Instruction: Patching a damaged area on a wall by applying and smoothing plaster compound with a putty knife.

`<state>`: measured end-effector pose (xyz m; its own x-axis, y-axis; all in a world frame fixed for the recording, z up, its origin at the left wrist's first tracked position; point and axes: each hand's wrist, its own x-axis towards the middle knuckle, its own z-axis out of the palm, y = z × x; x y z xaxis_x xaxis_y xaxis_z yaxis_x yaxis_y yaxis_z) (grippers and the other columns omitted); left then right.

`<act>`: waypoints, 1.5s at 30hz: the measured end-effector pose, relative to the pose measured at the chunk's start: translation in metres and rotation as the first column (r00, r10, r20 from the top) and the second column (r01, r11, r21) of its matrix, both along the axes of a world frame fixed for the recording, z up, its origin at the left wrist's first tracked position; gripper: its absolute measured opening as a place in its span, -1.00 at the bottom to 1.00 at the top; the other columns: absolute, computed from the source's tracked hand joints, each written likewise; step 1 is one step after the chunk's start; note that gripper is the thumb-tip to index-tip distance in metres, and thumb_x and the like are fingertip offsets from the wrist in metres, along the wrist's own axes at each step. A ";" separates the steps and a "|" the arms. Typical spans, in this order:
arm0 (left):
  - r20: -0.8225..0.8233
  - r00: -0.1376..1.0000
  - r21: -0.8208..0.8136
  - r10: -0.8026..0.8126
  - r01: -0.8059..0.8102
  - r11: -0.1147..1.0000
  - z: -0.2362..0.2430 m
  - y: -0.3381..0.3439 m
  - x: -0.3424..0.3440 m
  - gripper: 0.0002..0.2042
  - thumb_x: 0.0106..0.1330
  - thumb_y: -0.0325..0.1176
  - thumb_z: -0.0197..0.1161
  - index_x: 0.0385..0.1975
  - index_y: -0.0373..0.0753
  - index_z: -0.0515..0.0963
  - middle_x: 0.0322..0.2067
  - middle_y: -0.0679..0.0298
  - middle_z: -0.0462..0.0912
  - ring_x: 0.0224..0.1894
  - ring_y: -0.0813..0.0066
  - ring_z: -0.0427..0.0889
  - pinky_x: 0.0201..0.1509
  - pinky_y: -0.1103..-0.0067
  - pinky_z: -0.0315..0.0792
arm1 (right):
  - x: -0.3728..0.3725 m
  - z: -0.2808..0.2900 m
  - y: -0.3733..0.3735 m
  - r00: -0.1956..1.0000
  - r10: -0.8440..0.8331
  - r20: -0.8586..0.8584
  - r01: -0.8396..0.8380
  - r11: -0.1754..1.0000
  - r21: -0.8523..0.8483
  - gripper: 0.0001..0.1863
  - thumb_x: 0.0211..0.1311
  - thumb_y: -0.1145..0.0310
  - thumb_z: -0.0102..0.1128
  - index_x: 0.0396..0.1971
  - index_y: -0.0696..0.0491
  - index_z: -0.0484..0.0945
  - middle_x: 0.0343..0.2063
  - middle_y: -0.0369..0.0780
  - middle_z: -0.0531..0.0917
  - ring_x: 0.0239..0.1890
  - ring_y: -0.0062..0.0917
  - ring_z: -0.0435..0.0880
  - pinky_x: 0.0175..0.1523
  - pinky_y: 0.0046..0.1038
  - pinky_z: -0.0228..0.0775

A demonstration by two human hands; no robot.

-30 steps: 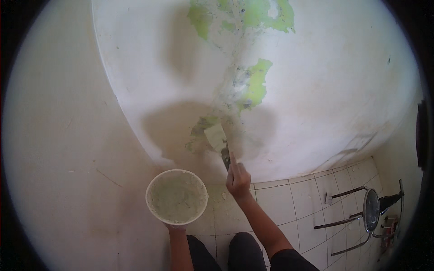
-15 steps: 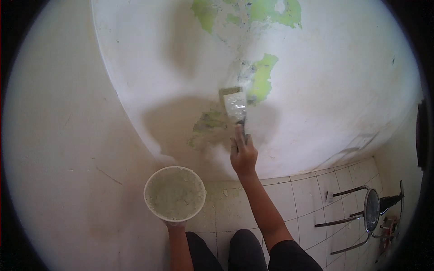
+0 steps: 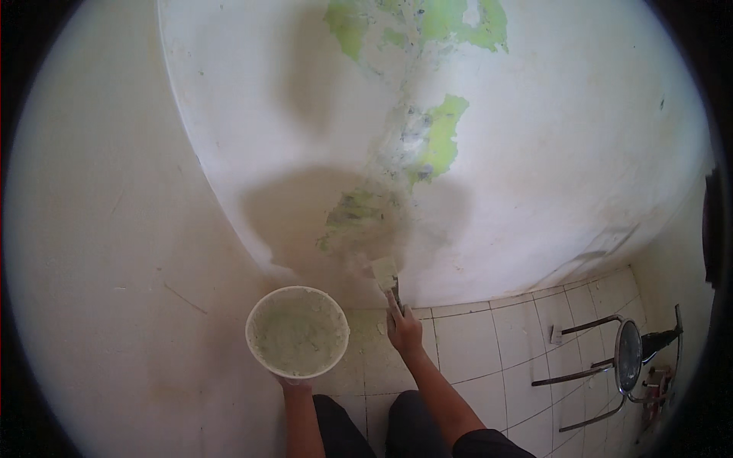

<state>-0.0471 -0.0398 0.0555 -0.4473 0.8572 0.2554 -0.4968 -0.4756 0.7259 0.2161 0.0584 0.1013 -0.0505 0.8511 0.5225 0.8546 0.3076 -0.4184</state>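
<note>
My left hand [image 3: 295,382] supports a round white bucket [image 3: 255,356] from below, its fingers mostly hidden underneath. Pale, wet putty [image 3: 298,333] coats the inside of the bucket. To the right, my right hand [image 3: 405,330] grips a putty knife [image 3: 385,272], one finger stretched along it toward the blade. The blade points up, in front of the low part of the white wall [image 3: 527,175]; whether it touches the wall I cannot tell. Above it, bare green patches [image 3: 440,141] show where paint is gone, and a smaller greyish-green patch [image 3: 355,208] is streaked with filler.
A metal-legged stool [image 3: 628,355] lies on its side on the white tiled floor [image 3: 466,336] at the right. A second wall [image 3: 114,229] meets the patched one in a corner at my left. Dark items [image 3: 660,343] sit beyond the stool.
My right hand has come down from the patches with the putty knife, to just right of the bucket. The small left patch is more fully in sight. The bucket has barely shifted.
</note>
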 end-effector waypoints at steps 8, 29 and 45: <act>0.162 0.986 -0.085 -0.038 0.052 0.995 0.038 -0.002 0.011 -0.05 0.25 0.46 0.08 0.52 -0.01 0.05 0.43 0.19 0.20 0.42 0.05 0.28 0.39 0.04 0.37 | -0.054 0.194 0.070 0.981 0.088 -0.174 -0.010 0.912 0.410 -0.29 0.24 0.47 0.19 0.41 -0.34 0.38 -0.41 -0.06 0.56 -0.53 -0.16 0.59 -0.45 -0.23 0.51; -0.384 0.904 -0.014 0.185 -0.207 0.978 0.029 -0.001 0.012 -0.03 0.20 0.41 0.22 0.50 -0.04 0.08 0.39 0.19 0.26 0.37 0.12 0.34 0.36 0.10 0.42 | -0.041 0.137 0.041 0.948 0.134 -0.290 -0.074 0.975 0.209 -0.15 0.34 0.30 0.22 0.46 0.26 -0.06 -0.28 0.13 0.68 -0.42 0.09 0.67 -0.41 -0.09 0.48; 0.272 0.962 -0.069 0.015 0.004 0.998 0.048 0.016 0.012 0.20 -0.13 0.43 0.48 0.48 -0.09 0.07 0.38 0.18 0.26 0.35 0.15 0.38 0.32 0.10 0.48 | 0.006 -0.002 0.004 0.991 -0.124 0.046 0.127 0.989 -0.080 -0.57 0.33 0.16 0.25 0.02 0.16 0.46 -0.32 0.01 0.68 -0.43 -0.02 0.69 -0.43 -0.09 0.51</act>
<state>-0.0346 -0.0237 0.1040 -0.4964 0.8657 0.0638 -0.6779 -0.4325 0.5944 0.2217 0.0624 0.0993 0.0394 0.8922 0.4500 0.9012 0.1627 -0.4017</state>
